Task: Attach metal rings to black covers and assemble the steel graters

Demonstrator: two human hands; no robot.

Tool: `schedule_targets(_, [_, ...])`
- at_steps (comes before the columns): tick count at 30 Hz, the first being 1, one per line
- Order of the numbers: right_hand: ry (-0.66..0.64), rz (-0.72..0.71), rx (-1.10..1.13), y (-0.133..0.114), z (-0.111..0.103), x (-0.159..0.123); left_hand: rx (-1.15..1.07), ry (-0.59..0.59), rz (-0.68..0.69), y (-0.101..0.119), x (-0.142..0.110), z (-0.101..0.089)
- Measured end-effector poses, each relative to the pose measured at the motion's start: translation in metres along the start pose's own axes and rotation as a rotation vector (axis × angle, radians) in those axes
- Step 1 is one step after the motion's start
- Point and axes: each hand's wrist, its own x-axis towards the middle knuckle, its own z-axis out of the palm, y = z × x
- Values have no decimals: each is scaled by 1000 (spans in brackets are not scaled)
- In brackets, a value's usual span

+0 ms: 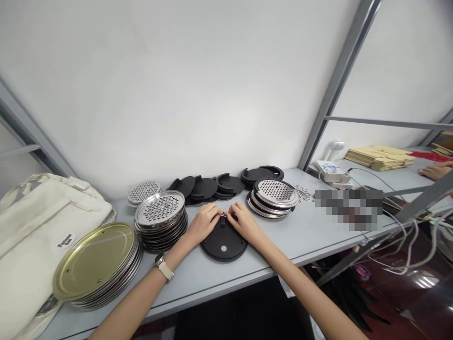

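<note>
A round black plastic disc [224, 245] lies flat on the grey table in front of me, with a pale round spot near its front edge. At its far edge, a small shiny metal piece [223, 215] sits by a dark raised slot. My left hand [204, 220] reaches it from the left, its fingers closed at the metal piece. From the other side my right hand [243, 219] pinches at the same piece. The fingertips partly cover it, so its exact shape is hidden. Both hands rest over the disc's far rim.
To the left stand a stack of metal grater discs [160, 210], gold-coloured round plates [95, 262] and a white cloth bag [42, 226]. Black discs [203, 188] line the wall. Rightward are perforated metal discs [278, 192], loose metal wire pieces [303, 192] and another person's hand [435, 171].
</note>
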Motion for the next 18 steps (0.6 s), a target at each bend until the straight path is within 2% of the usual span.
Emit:
schedule_targets(8, [-3,57,20,-1,-1,0,22,13,9,1,0,0])
schedule_targets(18, [-7,48,48,-2,-1,0,-58,3,-13,0,0,-1])
